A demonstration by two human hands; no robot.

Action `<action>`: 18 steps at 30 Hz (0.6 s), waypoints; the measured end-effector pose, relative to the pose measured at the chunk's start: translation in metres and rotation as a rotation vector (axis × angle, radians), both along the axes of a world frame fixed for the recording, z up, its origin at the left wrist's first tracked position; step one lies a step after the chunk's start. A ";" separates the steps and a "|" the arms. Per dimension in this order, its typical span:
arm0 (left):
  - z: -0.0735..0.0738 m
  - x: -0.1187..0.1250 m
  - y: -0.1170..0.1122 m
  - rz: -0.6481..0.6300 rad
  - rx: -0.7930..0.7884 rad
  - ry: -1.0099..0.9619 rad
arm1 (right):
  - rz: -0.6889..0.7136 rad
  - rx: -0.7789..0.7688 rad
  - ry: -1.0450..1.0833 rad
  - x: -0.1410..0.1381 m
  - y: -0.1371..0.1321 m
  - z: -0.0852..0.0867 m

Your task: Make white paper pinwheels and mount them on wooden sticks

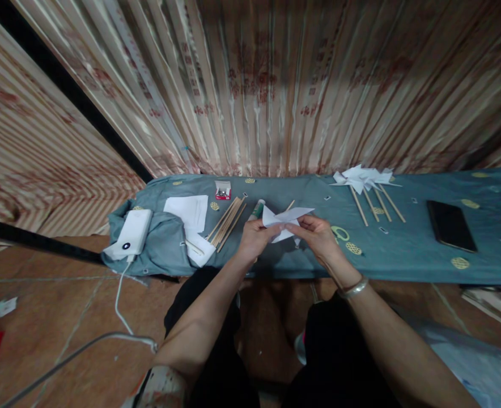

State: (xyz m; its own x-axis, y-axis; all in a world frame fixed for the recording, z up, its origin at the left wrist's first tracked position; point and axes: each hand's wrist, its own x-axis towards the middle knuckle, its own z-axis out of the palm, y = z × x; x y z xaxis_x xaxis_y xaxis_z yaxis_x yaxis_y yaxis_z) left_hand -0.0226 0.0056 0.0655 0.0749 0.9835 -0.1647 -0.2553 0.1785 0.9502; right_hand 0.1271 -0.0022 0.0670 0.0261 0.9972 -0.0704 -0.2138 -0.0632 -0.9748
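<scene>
A white folded paper pinwheel point(291, 216) is held up over the cloth-covered bench between both my hands. My left hand point(255, 237) pinches its left side, and my right hand point(317, 233) grips the right side, with both thumbs meeting near the middle. Behind the paper, a thin wooden stick point(291, 205) pokes out; whether it is joined to the paper I cannot tell. Close to my left hand lies a green and white tube point(257, 209), partly hidden. Green-handled scissors point(340, 233) rest beside my right hand, mostly covered by it.
Several loose wooden sticks point(228, 224), white paper sheets point(187, 212) and a small red box of pins point(223, 190) lie left. Finished pinwheels on sticks point(364, 180) lie back right, near a black phone point(451, 225). A white power bank point(134, 232) with a cable sits far left.
</scene>
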 end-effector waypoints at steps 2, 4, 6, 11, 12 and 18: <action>0.001 0.000 -0.001 0.008 0.003 -0.014 | -0.002 -0.007 0.007 0.000 0.000 0.001; 0.000 0.000 -0.001 0.019 0.013 -0.023 | -0.002 -0.012 0.016 0.000 0.000 0.001; -0.001 0.000 -0.002 0.024 0.020 -0.034 | 0.002 -0.016 0.027 0.000 0.000 0.001; 0.001 0.001 -0.003 0.029 0.014 -0.082 | 0.007 -0.056 0.097 -0.001 0.000 0.001; 0.002 0.001 -0.003 0.032 0.011 -0.089 | 0.006 -0.061 0.108 -0.002 0.001 0.001; 0.003 0.005 -0.002 0.061 0.006 -0.117 | 0.008 -0.053 0.124 -0.003 0.001 0.004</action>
